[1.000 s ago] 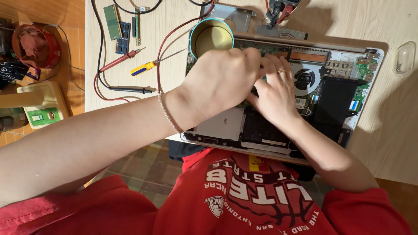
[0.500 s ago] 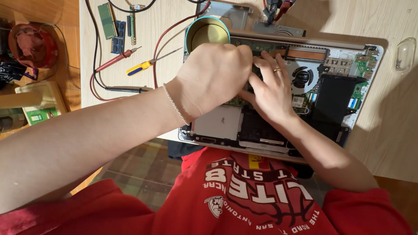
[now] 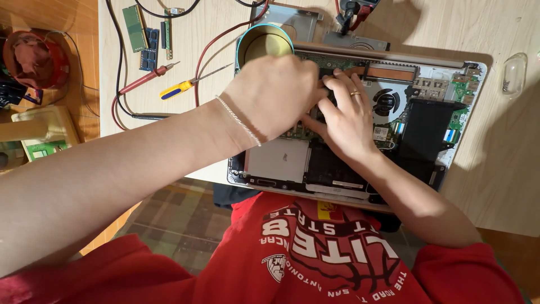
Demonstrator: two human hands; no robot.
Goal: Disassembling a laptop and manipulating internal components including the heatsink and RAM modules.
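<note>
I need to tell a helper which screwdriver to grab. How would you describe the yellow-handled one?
Start at the opened laptop on the pale wooden table. Left of the round tin lies the screwdriver, beside a red probe. It alone has a yellow-and-blue handle and a bare metal shaft.

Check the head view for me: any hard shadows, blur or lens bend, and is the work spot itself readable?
Head view: hard light casts a dark shadow across the table at right. The opened laptop and yellow-handled screwdriver look sharp; no motion blur. The forearms bulge near the frame edge, a wide-lens effect. The left hand and right hand cover the board where they work, so that spot is hidden.
</note>
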